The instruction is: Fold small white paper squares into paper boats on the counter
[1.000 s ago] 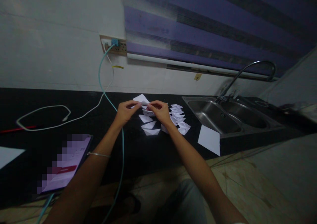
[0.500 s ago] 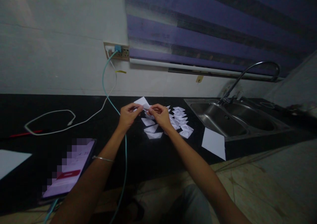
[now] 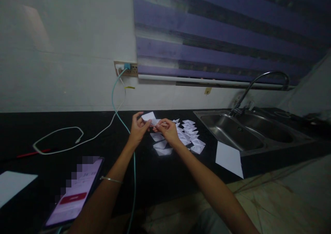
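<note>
A small piece of folded white paper is held up between both hands over the black counter. My left hand pinches its left side, thumb in front and fingers behind. On the paper's right edge, my right hand closes with thumb and fingertips. Just beyond and below the hands lie several folded white paper pieces, some grouped in rows, partly hidden by my right hand. One of them, a flat-bottomed folded paper, rests nearest to me.
A blank paper sheet lies by the steel sink at right. At left are a lit phone or tablet, another sheet, a red pen-like object and a white cable. A teal cable crosses the counter.
The view has tilted up a little, so everything sits lower. My left fingers have opened out behind the paper, and more of its face shows. Both hands keep hold of it.
</note>
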